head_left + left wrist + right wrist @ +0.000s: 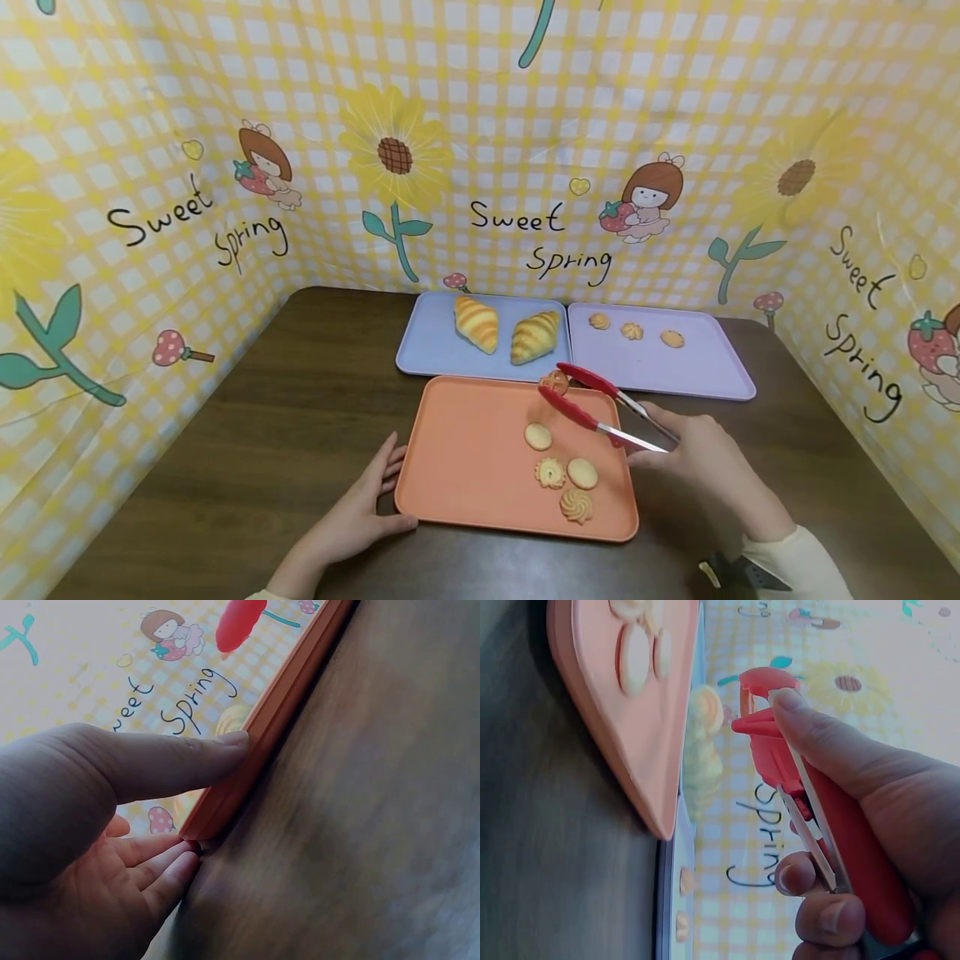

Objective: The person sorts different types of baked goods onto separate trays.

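The right hand [705,457], curled round red tongs [573,408] pinching a latticed cookie [554,382], best applies light, even pressure while the left hand [356,510], fingers relaxed, touches the orange tray [465,454].

The right hand [707,457] grips, left hand [362,510] relaxed

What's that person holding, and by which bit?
The right hand holds the tongs by their handles; a brown cookie sits between their red tips. The left hand touches a corner of the orange tray.

Cookie [553,382] partly hidden (red tongs [581,415] overlap it).
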`<state>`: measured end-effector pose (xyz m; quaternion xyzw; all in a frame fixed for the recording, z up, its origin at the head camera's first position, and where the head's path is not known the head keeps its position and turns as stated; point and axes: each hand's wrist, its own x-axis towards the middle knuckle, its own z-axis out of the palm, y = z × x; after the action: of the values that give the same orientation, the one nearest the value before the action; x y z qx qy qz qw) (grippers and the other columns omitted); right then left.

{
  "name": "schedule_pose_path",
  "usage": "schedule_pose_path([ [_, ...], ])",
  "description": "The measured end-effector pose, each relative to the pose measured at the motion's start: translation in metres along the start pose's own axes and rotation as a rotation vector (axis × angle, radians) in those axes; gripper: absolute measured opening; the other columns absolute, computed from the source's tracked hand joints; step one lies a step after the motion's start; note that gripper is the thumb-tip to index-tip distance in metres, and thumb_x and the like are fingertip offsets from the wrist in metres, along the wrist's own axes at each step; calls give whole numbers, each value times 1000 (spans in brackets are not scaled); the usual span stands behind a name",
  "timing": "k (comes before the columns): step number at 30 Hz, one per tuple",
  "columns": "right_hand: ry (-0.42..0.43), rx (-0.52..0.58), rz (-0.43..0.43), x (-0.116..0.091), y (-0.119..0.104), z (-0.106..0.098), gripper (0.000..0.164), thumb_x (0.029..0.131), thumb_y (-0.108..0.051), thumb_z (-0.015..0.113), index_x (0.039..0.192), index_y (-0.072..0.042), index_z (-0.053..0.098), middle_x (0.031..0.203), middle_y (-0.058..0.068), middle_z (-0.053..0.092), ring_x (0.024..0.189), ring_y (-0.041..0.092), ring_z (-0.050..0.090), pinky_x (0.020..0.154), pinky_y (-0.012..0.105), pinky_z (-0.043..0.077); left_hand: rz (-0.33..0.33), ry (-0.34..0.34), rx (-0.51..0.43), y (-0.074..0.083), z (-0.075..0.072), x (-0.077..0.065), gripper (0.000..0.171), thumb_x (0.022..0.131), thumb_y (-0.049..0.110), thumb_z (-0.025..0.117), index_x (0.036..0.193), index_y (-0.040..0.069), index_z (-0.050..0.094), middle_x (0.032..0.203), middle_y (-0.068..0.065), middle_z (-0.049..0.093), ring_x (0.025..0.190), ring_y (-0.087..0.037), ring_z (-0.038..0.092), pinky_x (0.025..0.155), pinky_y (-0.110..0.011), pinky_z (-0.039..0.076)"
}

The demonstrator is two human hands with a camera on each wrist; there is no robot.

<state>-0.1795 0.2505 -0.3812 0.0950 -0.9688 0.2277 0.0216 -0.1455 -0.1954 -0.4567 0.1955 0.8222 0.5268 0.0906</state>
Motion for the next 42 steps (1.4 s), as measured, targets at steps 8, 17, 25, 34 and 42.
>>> schedule_pose_path([
  [8,44,-29,20,10,18,-3,89,73,-53,84,142,-3,55,114,31,65,92,35,66,77,55,52,-3,1,-4,-1,0,0,112,83,12,81,155,-7,-2,154,-33,24,141,-46,29,109,-33,38],
  [17,49,-30,75,18,29,-5,95,74,-59,81,145,-4,50,129,37,54,108,51,58,83,63,49,25,1,4,0,-1,-1,112,83,12,82,154,-9,-2,153,-35,25,139,-48,29,108,-39,39],
  [25,32,-49,102,29,38,-3,94,78,-55,79,147,-2,46,134,37,50,115,54,53,86,67,46,-9,-6,-21,-3,0,-1,113,83,14,82,155,-7,-2,155,-33,23,142,-47,26,108,-27,37],
  [34,-10,-54,151,42,50,-2,95,80,-56,77,148,1,42,134,39,49,112,51,53,86,63,48,-3,-8,-24,-3,0,0,112,83,15,82,155,-7,-2,155,-34,23,141,-47,27,108,-27,37],
  [42,-29,-46,175,54,59,3,98,80,-57,77,148,3,41,134,40,47,115,53,51,89,66,45,1,-11,-29,-3,0,0,113,83,15,82,155,-7,-2,155,-33,23,142,-47,26,108,-26,37],
])
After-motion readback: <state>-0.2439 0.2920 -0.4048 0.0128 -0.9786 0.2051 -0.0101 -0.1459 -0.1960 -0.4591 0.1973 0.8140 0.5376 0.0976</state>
